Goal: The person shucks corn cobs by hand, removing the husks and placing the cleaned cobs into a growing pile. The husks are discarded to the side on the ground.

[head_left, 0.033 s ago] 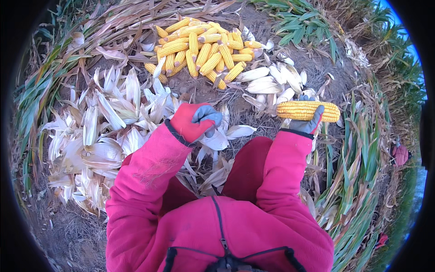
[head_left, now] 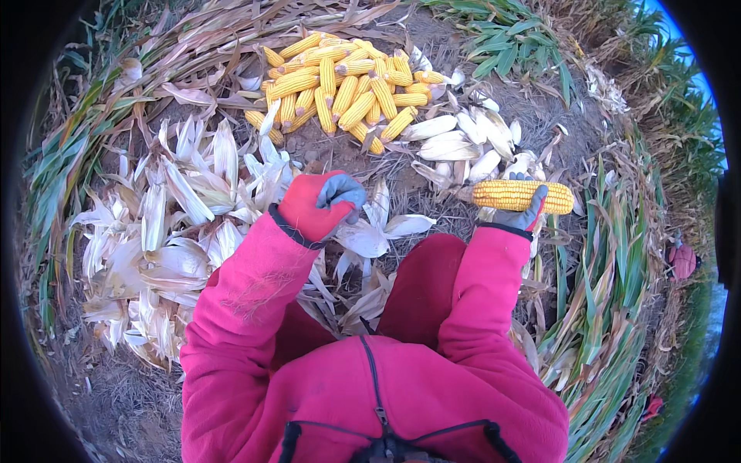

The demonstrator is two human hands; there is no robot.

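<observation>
Far left: heap of pale husks [head_left: 166,224] on the ground, w/ green stalks along the edge. Left hand [head_left: 318,204], in a red glove w/ grey fingertips, is curled closed just above loose husk leaves [head_left: 370,231]; can't tell if it's pinching one. Up top, centre: pile of yellow cobs [head_left: 340,85], well apart from both hands. Right hand [head_left: 521,212], grey-palmed glove, grips a corn cob [head_left: 523,196] from underneath, fingers wrapped round its middle. Cob lies roughly level, held in the air to the person's front right, sticking out both sides of the hand. Fully husked, bright yellow, neat kernel rows. Far right: more green stalks [head_left: 610,309].
</observation>
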